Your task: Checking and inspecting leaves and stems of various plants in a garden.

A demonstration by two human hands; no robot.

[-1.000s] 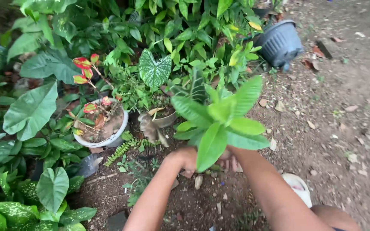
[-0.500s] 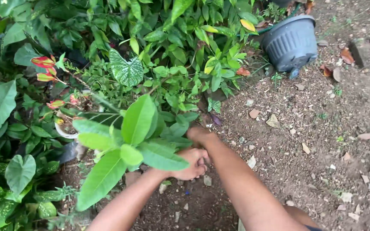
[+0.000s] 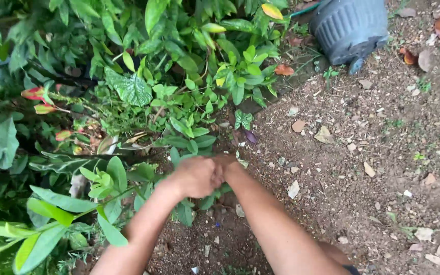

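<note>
My left hand (image 3: 193,176) is closed in a fist low over the dark soil (image 3: 215,239), at the edge of a bed of green plants. A leafy young plant (image 3: 72,206) with long bright green leaves leans far to the left, its thin stem running toward that fist. My right hand (image 3: 228,164) presses against the left one from the right. Its fingers are hidden behind the left hand, so what they hold does not show.
A grey plastic pot (image 3: 350,28) lies tipped at the top right. Bare earth with stones and dry leaves (image 3: 362,168) fills the right side. Dense foliage, a spotted heart-shaped leaf (image 3: 128,89) and red-tipped leaves (image 3: 36,94) crowd the left. A white pot rim (image 3: 109,145) peeks through.
The leafy plant has swung from upright in front of my hands down to the left. My hands have closed together and the view has shifted right and down.
</note>
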